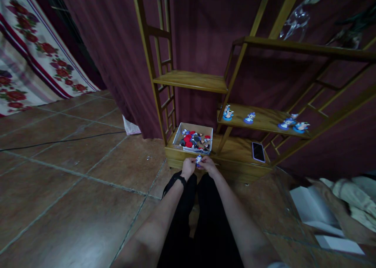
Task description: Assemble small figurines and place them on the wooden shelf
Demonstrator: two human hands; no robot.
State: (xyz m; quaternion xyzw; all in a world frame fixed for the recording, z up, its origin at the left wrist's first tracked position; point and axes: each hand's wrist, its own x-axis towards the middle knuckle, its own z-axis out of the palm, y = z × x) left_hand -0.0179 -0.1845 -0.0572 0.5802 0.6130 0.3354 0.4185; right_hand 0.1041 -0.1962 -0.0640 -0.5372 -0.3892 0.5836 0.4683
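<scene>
Between my two hands, just in front of an open cardboard box, I hold a small purple-and-white figurine [199, 159]. The fingers of my left hand [188, 167] close on it from the left. My right hand [208, 164] grips it from the right. The box [178, 136] stands on the low wooden base and contains a heap of small figurines, several with red or dark round bases. On the shelf to the right stand more figurines: a blue pair [227, 114], a purple one [249, 118], and a purple-and-blue group [287, 122].
A wooden display rack [190, 80] rises ahead against a dark red curtain [199, 21]. A phone [258, 151] lies on its base at the right. Glass ornaments [296, 21] stand on the upper right shelf. White boxes [315, 209] lie on the floor to the right; a cable [64, 142] crosses the tiles at left.
</scene>
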